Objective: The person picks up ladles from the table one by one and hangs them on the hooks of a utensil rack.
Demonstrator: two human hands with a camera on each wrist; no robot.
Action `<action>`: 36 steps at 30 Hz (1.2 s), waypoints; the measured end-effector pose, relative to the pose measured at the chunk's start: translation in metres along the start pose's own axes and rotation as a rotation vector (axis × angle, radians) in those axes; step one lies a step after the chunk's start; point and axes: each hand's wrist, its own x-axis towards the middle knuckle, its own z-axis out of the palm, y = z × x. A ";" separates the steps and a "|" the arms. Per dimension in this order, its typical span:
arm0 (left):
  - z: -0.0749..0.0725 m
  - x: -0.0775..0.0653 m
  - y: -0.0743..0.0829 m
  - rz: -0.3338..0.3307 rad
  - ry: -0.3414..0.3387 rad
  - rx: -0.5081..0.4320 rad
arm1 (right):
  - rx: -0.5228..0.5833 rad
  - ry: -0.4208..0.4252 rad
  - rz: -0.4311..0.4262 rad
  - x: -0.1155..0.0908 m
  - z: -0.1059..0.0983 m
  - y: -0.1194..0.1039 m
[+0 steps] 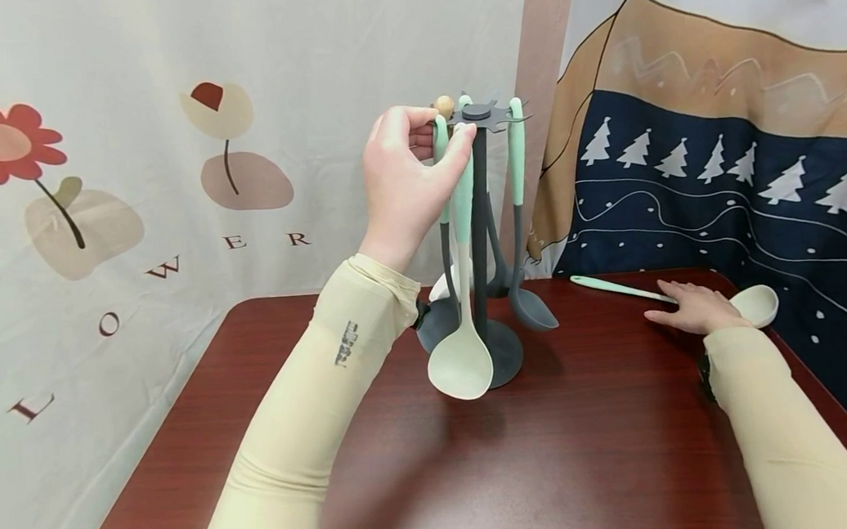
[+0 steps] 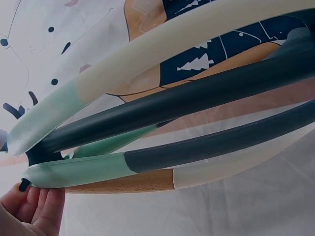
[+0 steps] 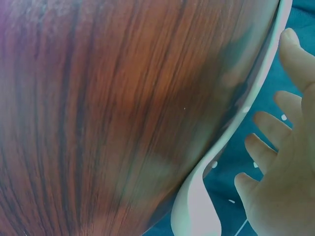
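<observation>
My left hand point(image 1: 405, 167) reaches up to the top of a dark utensil rack point(image 1: 481, 219), thumb and curled fingers gripping around its hooks. The thumb meets the top of a hanging cream ladle point(image 1: 460, 368) with a green handle. In the left wrist view, the fingertips point(image 2: 51, 206) touch the hook that carries a green-and-grey handle point(image 2: 81, 171). Over to the right, my right hand point(image 1: 696, 311) stretches low over a second cream ladle point(image 1: 757, 307) lying on the table, covering its middle. In the right wrist view its fingers are spread beside the ladle's pale handle point(image 3: 241, 110).
Grey utensils, one a ladle point(image 1: 533, 310), hang around the rack, along with a wooden-handled one point(image 1: 444, 106). The reddish-brown table point(image 1: 577, 450) ends at a pale printed curtain point(image 1: 307, 76) and a navy cloth point(image 1: 685, 205) with white trees.
</observation>
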 end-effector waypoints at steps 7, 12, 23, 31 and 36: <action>0.000 0.001 -0.001 0.003 0.006 -0.010 | 0.014 0.008 0.009 0.001 0.003 -0.002; 0.000 0.000 0.000 0.014 0.012 -0.008 | 0.026 0.007 0.026 0.003 0.005 -0.003; 0.000 -0.001 0.001 0.000 0.002 -0.014 | 0.036 0.046 0.041 0.002 0.007 -0.004; 0.001 0.000 0.000 0.020 0.003 -0.002 | 0.055 0.077 0.047 0.000 0.009 -0.005; 0.000 0.000 0.000 0.005 0.004 -0.006 | 0.058 0.098 0.044 -0.002 0.009 -0.006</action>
